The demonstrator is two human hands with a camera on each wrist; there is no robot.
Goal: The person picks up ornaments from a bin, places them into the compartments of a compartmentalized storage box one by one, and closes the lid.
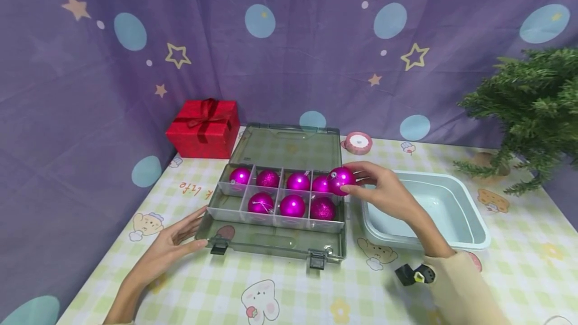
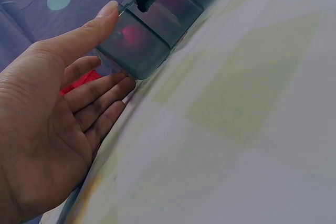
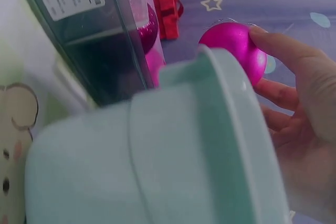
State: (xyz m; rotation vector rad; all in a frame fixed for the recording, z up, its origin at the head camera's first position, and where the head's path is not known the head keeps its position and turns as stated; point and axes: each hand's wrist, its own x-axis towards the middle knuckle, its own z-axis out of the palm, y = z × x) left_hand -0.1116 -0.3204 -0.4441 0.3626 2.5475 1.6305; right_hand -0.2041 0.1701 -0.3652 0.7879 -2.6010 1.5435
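My right hand (image 1: pixel 384 189) pinches a shiny magenta Christmas ball (image 1: pixel 341 181) between thumb and fingers, above the back right corner of a grey see-through divided case (image 1: pixel 275 245). Several more magenta balls, some smooth and some glittery, sit in the case's compartments, such as a smooth ball (image 1: pixel 292 206) in the front row. The held ball partly hides the one in the back right compartment. My left hand (image 1: pixel 169 245) is at the case's front left corner, fingers loosely extended; in the left wrist view its thumb (image 2: pixel 107 11) touches the upper edge. The lid (image 1: pixel 289 147) lies folded back.
A pale blue plastic basin (image 1: pixel 480 237) stands right of the case, under my right forearm. Behind are a red gift box (image 1: pixel 203 129) with a bow and a pink ribbon roll (image 1: pixel 358 143). An artificial fir tree (image 1: pixel 542 109) stands at the right.
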